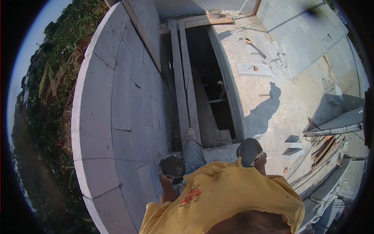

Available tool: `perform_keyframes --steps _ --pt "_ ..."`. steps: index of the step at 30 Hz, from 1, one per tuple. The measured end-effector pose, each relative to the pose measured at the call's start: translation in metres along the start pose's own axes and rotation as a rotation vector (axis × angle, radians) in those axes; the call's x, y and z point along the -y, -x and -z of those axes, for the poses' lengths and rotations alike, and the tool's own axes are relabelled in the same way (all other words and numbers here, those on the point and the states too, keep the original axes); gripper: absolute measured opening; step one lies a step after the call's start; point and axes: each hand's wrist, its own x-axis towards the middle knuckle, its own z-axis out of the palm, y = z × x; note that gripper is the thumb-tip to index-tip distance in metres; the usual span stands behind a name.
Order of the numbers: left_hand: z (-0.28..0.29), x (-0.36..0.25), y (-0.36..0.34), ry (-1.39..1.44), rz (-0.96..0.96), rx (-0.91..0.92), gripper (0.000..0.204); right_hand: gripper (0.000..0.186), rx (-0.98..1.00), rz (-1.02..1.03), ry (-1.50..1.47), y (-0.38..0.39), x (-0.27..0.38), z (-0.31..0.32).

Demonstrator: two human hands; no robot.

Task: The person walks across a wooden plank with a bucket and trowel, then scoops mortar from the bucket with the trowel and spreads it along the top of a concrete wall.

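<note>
Two dark buckets, one per hand: left bucket (172,166) beside the near end of the block wall (128,89), right bucket (248,151) near the right corner of the floor opening (206,46). Shoe (191,135) on the near end of the paired planks (178,74), which run to the far side. Step in hand reads as a two-bucket carry along those planks. To do it well: feet centred, short steps, loads balanced and level, left bucket off the wall, right one clear of the opening's edge. Pose: left hand (166,179) low at its bucket's near left side, forearm angling up from the body; right hand (261,160) at its bucket's near right side, arm mostly under the sleeve. Both grips look closed on their buckets; handle or rim, cannot tell.
</note>
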Motion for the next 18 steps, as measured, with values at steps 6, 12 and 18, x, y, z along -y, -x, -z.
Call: perform_keyframes --steps 6,12,18 --pt "-0.125 -0.050 0.013 -0.091 0.016 -0.012 0.035 0.041 -0.007 -0.092 -0.015 0.046 -0.012 -0.062" --pt "-0.231 -0.081 0.027 0.018 0.049 -0.013 0.039 0.041 -0.091 -0.088 0.004 0.099 -0.019 -0.125" --pt "-0.335 -0.105 0.045 0.064 0.112 0.077 0.033 0.041 -0.074 -0.089 0.042 0.131 -0.041 -0.219"
